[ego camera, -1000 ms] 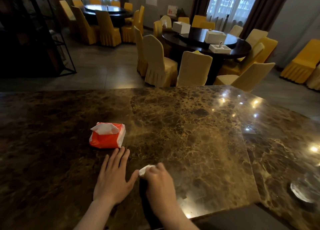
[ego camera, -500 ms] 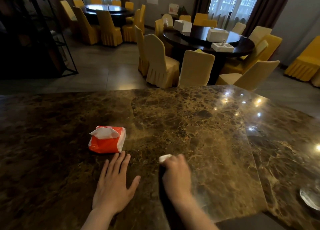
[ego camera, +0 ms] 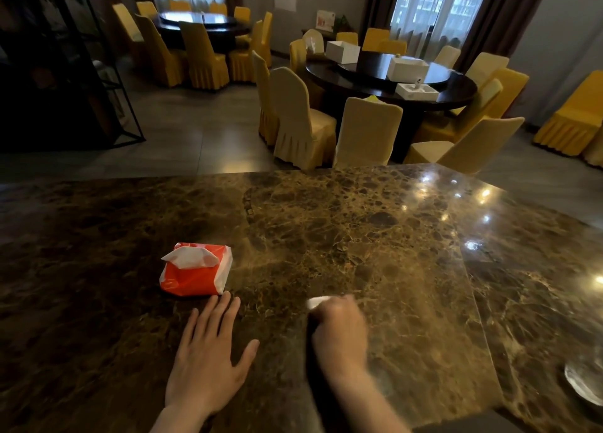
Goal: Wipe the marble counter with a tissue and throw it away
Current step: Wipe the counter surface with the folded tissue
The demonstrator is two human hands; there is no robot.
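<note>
A brown marble counter fills the lower half of the view. My right hand presses down on it, shut on a white tissue whose corner sticks out past the fingers. The hand is motion-blurred. My left hand lies flat on the counter with fingers spread, holding nothing. Just beyond its fingertips sits an orange tissue pack with a white sheet poking out of the top.
A clear glass dish sits at the counter's right edge. Beyond the far edge stand yellow-covered chairs around a dark round table with white boxes. A dark metal shelf is at the left.
My right hand has slid the tissue to the right and slightly away across the marble. My left hand has stayed flat in place. The view shifted a little.
</note>
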